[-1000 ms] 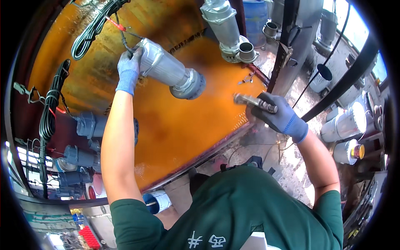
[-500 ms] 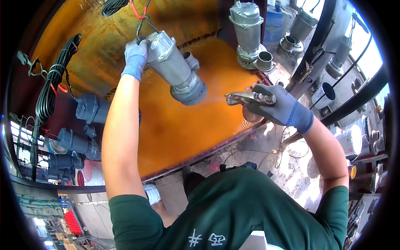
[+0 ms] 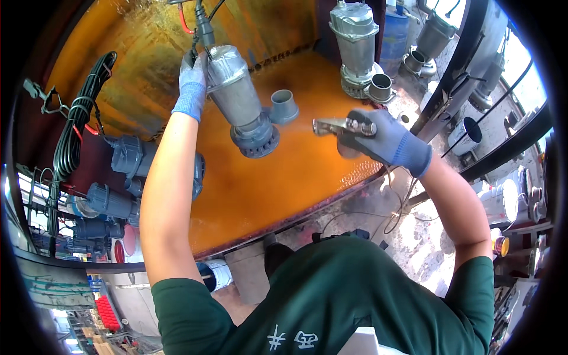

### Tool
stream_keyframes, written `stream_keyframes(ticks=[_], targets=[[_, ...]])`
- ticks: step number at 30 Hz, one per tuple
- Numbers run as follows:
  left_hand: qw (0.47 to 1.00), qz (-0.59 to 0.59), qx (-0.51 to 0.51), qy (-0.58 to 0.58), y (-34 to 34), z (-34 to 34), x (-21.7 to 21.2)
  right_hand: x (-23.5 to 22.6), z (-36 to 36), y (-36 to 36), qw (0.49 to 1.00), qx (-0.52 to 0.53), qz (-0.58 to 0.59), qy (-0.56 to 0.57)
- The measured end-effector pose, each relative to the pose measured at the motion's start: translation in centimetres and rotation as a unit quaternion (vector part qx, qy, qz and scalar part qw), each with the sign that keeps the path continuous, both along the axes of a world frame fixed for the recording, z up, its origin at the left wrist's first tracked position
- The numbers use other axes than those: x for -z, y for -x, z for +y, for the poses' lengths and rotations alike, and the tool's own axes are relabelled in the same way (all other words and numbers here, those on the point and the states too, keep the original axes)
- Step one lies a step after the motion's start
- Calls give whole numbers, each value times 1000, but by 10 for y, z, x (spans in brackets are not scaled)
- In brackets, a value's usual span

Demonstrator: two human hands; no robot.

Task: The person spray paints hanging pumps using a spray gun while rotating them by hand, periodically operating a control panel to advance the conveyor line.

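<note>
My left hand (image 3: 192, 86), in a grey-blue knit glove, is closed at the top of a submersible pump (image 3: 234, 97), by its handle and cable. The pump hangs tilted over the orange-brown booth floor (image 3: 266, 189), its lower end toward me. Its upper body is silvery grey; the base and round outlet (image 3: 284, 106) look darker blue-grey. My right hand (image 3: 384, 139), gloved too, grips a metal spray gun (image 3: 340, 126). The gun's nozzle points left at the pump's lower part, a short gap away, with a faint mist between them.
Another grey pump (image 3: 355, 47) hangs at the far right of the booth. Dark blue-grey pumps (image 3: 109, 200) and a coiled black cable (image 3: 77, 130) hang at the left. A blue barrel (image 3: 393, 38) and a white bucket (image 3: 464, 135) stand beyond the right-hand post. A hose lies near the booth's front edge.
The pump has turned, so its outlet now sticks out to the right, and its base has shifted left. My right hand and the spray gun have moved slightly left and up.
</note>
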State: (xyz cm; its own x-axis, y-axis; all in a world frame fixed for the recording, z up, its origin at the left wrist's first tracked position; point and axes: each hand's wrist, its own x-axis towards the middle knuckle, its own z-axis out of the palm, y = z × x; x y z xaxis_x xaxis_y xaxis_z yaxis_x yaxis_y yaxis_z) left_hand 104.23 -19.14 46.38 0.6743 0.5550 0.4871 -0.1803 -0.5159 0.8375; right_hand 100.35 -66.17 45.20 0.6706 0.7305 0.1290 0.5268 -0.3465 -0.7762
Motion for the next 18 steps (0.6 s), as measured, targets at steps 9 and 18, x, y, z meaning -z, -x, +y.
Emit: stream_keyframes(ticks=[9, 18], targets=[[950, 85, -136, -267, 6, -70, -4, 76, -88, 25, 977, 176, 35, -114], [952, 94, -125, -263, -9, -58, -7, 86, -119, 63, 958, 186, 156, -152]])
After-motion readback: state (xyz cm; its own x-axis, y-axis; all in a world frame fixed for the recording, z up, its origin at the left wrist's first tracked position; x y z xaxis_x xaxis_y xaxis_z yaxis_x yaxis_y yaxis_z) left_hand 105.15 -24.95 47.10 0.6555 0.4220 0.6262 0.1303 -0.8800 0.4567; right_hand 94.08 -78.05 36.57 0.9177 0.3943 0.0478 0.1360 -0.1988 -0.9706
